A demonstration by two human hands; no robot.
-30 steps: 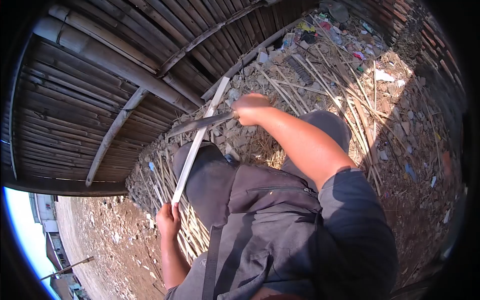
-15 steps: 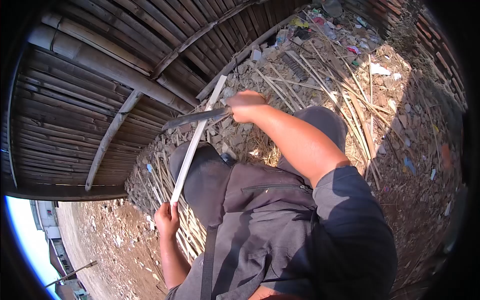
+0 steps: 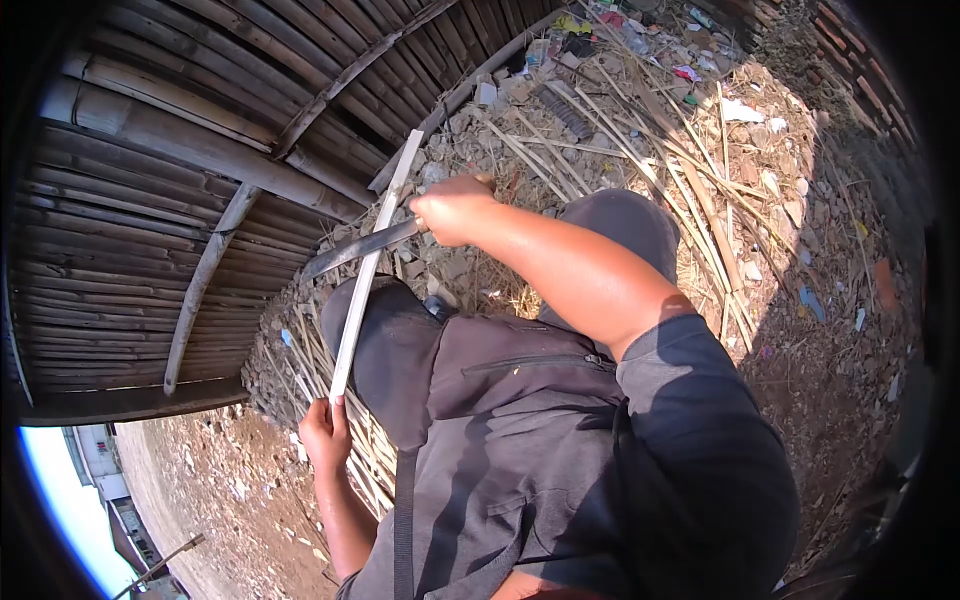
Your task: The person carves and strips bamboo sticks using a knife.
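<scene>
A long pale strip, which looks like split bamboo, slants upward over my bent leg. Its lower end is pinched in my left hand, with the thumb along the strip. In my right hand is the handle of a machete, the fingers wrapped round it. The long dark blade points left and crosses the strip above my knee, touching or very close to it. My palm hides most of the handle.
A bamboo slat wall stands close on the left. More thin strips lie below my left leg, and loose sticks lie on rubble to the right. Litter is scattered at the top, and a brick wall stands at upper right.
The whole view has shifted a little. My right hand and the machete have moved left and slightly down along the strip, and the blade slants more. The left hand keeps its grip.
</scene>
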